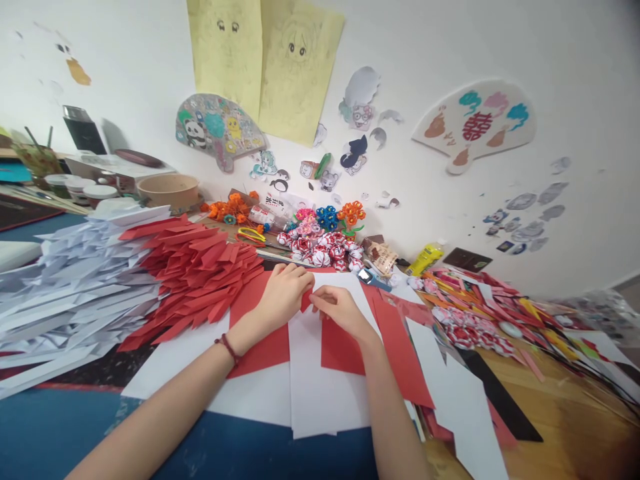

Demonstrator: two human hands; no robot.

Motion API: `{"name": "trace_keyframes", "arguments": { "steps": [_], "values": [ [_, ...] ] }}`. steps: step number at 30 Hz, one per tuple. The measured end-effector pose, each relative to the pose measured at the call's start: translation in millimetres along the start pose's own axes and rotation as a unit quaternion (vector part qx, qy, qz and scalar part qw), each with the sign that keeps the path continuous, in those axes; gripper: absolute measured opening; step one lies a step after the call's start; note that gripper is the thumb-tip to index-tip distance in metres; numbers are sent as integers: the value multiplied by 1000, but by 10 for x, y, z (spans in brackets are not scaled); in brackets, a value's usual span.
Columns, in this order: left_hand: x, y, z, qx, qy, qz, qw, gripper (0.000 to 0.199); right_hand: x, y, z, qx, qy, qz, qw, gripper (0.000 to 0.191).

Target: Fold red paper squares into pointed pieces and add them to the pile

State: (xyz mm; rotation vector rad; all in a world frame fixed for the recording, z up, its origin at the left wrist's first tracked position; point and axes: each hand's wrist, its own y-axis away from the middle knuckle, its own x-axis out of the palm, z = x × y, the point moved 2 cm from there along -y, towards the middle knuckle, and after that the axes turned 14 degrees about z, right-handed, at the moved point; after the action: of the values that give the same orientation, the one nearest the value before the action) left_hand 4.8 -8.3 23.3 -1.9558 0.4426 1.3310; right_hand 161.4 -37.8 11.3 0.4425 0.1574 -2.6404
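Both hands meet over the middle of the desk. My left hand has its fingers bent round a small piece of red paper, and my right hand pinches at the same piece from the right. Most of the piece is hidden by the fingers. Below them lie red paper sheets and white paper sheets, overlapping one another. A dark red bracelet circles my left wrist. To the left, folded red paper strips are heaped against a larger pile of folded white paper strips.
Red-and-white paper flowers and orange flowers stand along the wall. Yellow-handled scissors, a blue device and a yellow bottle lie behind the sheets. Colourful paper strips cover the right side. A beige bowl sits back left.
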Motion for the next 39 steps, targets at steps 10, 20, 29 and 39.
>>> {"name": "trace_keyframes", "arguments": {
  "steps": [10,20,29,39],
  "values": [
    [7,2,-22,44,-30,-9,999,16,-30,-23,-37,5,7,-15,1000,24],
    [-180,44,-133,6,-33,-123,992,31,-119,-45,-99,-6,-14,-110,994,20],
    [-172,68,-166,33,-92,-144,985,45,-219,-25,-90,-26,-61,-196,978,23],
    [-104,58,-137,55,-144,-140,978,19,-192,-12,-36,-45,-88,-182,978,19]
  ]
}}
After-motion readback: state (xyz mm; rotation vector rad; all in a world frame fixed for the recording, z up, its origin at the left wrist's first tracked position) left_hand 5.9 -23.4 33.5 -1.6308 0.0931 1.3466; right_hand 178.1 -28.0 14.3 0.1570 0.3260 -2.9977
